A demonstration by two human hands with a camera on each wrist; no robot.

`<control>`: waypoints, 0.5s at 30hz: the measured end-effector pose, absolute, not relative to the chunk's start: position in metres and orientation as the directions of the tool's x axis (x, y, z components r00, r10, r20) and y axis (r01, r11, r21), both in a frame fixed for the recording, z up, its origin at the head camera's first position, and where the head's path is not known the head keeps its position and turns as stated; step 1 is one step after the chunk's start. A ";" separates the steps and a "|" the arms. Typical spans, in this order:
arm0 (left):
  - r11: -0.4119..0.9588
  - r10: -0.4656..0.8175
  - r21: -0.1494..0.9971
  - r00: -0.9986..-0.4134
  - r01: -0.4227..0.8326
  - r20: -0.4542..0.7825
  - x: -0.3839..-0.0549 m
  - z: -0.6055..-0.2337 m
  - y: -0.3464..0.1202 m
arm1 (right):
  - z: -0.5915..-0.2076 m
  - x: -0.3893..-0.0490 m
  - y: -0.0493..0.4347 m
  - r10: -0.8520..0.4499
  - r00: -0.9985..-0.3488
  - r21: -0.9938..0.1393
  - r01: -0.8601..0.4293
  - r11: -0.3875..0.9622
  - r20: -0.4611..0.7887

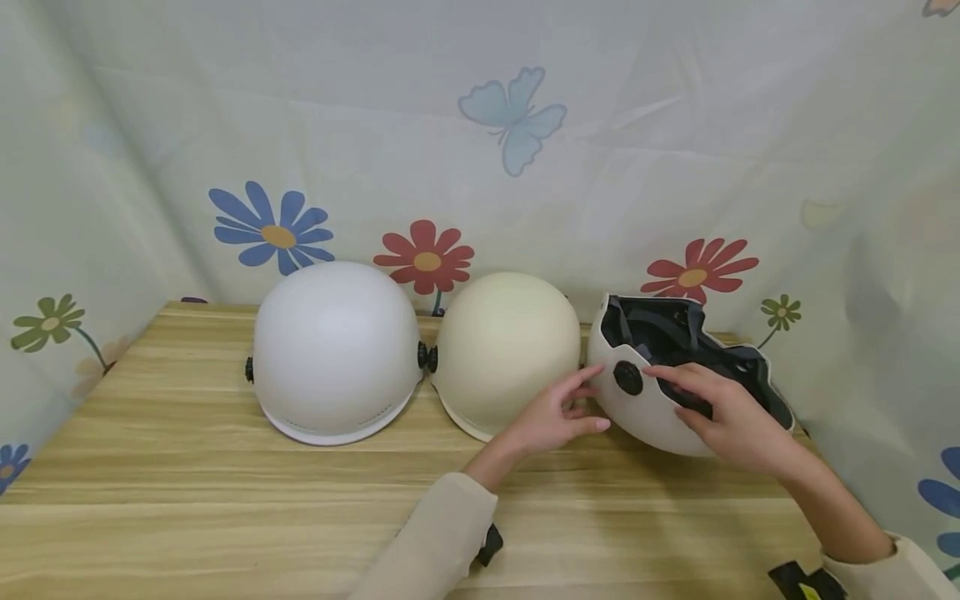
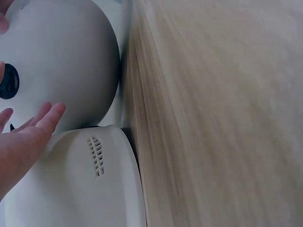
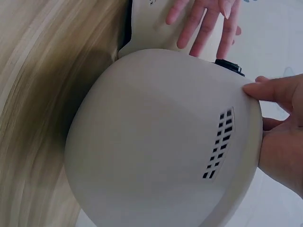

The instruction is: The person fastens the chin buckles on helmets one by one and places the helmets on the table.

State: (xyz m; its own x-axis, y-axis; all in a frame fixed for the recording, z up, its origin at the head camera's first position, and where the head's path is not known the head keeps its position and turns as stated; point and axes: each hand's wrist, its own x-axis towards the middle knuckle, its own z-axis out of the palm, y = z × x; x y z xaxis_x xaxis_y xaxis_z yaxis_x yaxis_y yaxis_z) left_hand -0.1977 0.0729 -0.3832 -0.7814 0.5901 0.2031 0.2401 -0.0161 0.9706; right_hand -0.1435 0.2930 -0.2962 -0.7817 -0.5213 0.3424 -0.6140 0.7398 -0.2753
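Observation:
A white helmet lies tipped on its shell at the right, its black-lined inside facing up and a round black knob on its side. My right hand grips the rim of this helmet; in the right wrist view the hand is at the edge beside the vent slots. My left hand is held with fingers loosely extended by the shell, left of the knob. In the left wrist view the left hand is spread close to the shell; whether the fingertips touch it I cannot tell.
A cream helmet stands upright just left of the tipped one. Further left is a larger white helmet, their side knobs meeting. All rest on a wood-grain table backed by a flower-printed curtain.

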 end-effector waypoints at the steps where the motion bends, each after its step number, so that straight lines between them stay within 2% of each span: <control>1: -0.016 0.591 0.972 -0.782 0.235 0.198 -0.198 -0.384 0.073 | -0.296 -0.143 0.294 -0.513 -0.786 -0.278 -0.608 0.744 0.346; 6: -0.004 0.602 0.973 -0.777 0.229 0.186 -0.201 -0.387 0.074 | -0.293 -0.143 0.301 -0.451 -0.808 -0.349 -0.576 0.739 0.379; 11: 0.013 0.615 0.974 -0.769 0.228 0.172 -0.203 -0.387 0.075 | -0.287 -0.144 0.311 -0.284 -0.883 -0.581 -0.461 0.671 0.373; 15: -0.003 0.620 0.978 -0.767 0.209 0.166 -0.204 -0.385 0.075 | -0.284 -0.146 0.322 -0.153 -0.925 -0.704 -0.365 0.609 0.347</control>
